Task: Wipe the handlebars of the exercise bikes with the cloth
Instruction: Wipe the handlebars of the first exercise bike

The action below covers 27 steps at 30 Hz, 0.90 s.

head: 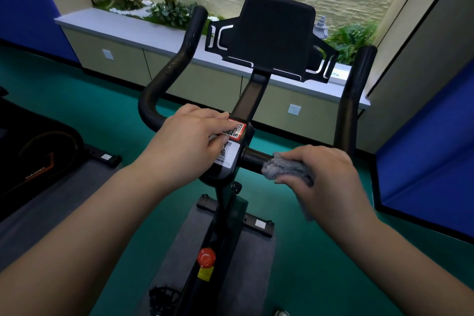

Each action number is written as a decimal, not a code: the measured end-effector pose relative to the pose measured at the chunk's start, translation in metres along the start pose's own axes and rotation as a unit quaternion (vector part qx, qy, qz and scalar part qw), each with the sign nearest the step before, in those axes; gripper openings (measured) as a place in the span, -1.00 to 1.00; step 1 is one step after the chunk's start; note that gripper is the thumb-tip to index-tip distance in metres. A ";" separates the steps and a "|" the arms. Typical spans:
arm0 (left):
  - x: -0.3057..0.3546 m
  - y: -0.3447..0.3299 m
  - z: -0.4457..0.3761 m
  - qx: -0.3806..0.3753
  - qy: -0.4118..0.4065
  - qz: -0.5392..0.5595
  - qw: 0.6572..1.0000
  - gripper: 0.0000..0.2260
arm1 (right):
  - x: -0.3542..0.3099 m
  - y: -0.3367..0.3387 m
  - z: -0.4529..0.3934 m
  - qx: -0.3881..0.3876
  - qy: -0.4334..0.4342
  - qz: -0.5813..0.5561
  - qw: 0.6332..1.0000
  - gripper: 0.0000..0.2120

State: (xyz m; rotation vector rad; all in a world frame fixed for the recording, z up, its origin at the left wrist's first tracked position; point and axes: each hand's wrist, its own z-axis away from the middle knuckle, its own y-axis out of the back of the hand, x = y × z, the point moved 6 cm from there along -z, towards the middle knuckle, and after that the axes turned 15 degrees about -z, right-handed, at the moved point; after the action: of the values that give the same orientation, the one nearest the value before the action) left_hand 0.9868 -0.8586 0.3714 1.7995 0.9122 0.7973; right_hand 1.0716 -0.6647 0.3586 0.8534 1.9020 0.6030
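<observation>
At four o'clock from the picture's middle: cloth [287, 168], grey, bunched, wrapped over the right half of the handlebar [256, 158] crossbar; one corner hangs below the wrist side.

Right hand [323, 174]: fingers curled over the cloth, clenched round it and the bar beneath; thumb under the bundle.

Left hand [189, 136]: at nine o'clock from the cloth, laid across the bar's centre block; fingers nearly straight, relaxed, fingertips [225, 123] touching the red code sticker [234, 131]. Holds nothing.

Handlebar: black, horns rising at eleven and one o'clock from the hands; left horn bends outward, right horn stands upright.

Tablet holder [274, 38]: black, on a stem at twelve o'clock above the centre block.

White code label [228, 152]: just below the red sticker.

Red knob [206, 257]: on the bike frame at six o'clock, yellow tag under it.

Grey mat [246, 246]: beneath the bike, on green floor [320, 251].

Second bike [43, 151]: at nine o'clock, partly in view.

Plants [169, 11]: behind a ledge at twelve o'clock.
</observation>
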 end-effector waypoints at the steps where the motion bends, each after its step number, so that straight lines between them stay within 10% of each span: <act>1: 0.000 0.000 0.000 0.001 -0.001 -0.001 1.000 -0.72 | -0.003 -0.004 -0.003 -0.003 -0.003 0.004 1.000 -0.72; 27: 0.002 -0.003 -0.003 0.024 0.015 0.003 1.000 -0.77 | -0.020 -0.009 -0.019 -0.077 -0.026 -0.015 0.997 -0.72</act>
State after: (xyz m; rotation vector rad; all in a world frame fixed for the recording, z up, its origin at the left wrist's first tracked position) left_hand 0.9846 -0.8552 0.3702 1.8365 0.9528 0.8157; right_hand 1.0581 -0.6875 0.3720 0.7335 1.7931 0.6917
